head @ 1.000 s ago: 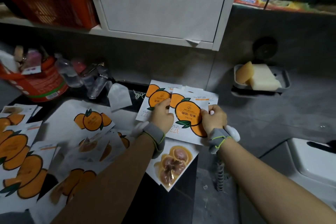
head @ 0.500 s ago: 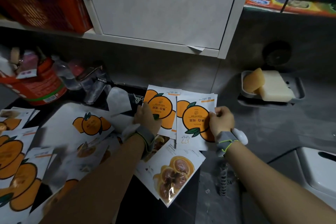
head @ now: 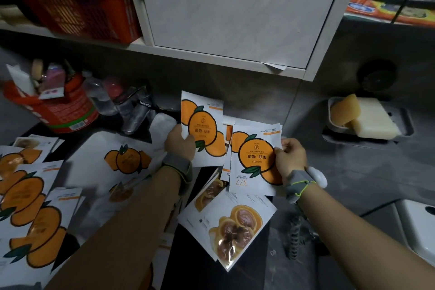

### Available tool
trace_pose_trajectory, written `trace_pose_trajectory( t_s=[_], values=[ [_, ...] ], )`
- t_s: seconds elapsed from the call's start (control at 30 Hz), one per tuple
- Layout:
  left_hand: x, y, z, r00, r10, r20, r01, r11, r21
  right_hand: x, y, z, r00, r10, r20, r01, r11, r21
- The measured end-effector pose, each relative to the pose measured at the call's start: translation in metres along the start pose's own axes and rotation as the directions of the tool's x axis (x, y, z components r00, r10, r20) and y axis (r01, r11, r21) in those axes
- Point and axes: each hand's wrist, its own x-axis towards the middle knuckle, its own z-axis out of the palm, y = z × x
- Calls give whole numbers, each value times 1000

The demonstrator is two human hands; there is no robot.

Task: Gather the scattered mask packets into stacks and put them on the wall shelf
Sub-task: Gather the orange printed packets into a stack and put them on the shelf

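Left hand (head: 180, 142) pinching orange-print packet (head: 203, 122), right hand (head: 290, 156) gripping packet stack (head: 255, 155) — printed "RUIDU", "377"

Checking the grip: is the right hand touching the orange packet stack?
Touching: head view shows the right hand pinching the orange packet stack by its edge.

We had packets (head: 30, 195) scattered at left, soap dish (head: 408, 122) on wall at right, basket (head: 77, 9) on shelf (head: 188, 51) above.

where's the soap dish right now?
Head view, right side: the soap dish sits on the grey wall, up and right of the right hand.
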Motion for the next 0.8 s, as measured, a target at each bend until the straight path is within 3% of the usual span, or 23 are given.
trace_pose_trajectory(
  t_s=[0.17,0.23,0.37,0.43,0.6,0.67,0.8],
  values=[
    [2,9,-12,1000,0,-29,-6,975,-223,0,-2,3,998,51,35,-52,997,55],
    [1,13,-9,999,-3,40,14,966,-260,-4,-5,3,995,79,68,-87,990,113],
    [-12,13,13,937,-69,341,131,978,-162,-11,-8,6,985,97,141,-125,970,206],
    [-22,9,28,902,-124,413,165,984,-64,-13,-9,4,984,93,154,-129,961,243],
    [-37,4,52,910,-131,393,55,979,198,-19,-11,1,958,110,266,-206,907,367],
    [-39,5,55,911,-117,396,11,966,259,-22,-12,-1,936,105,336,-221,919,326],
    [-39,-1,48,918,-125,376,68,985,161,-27,-17,0,919,66,389,-184,943,276]
  ],
)
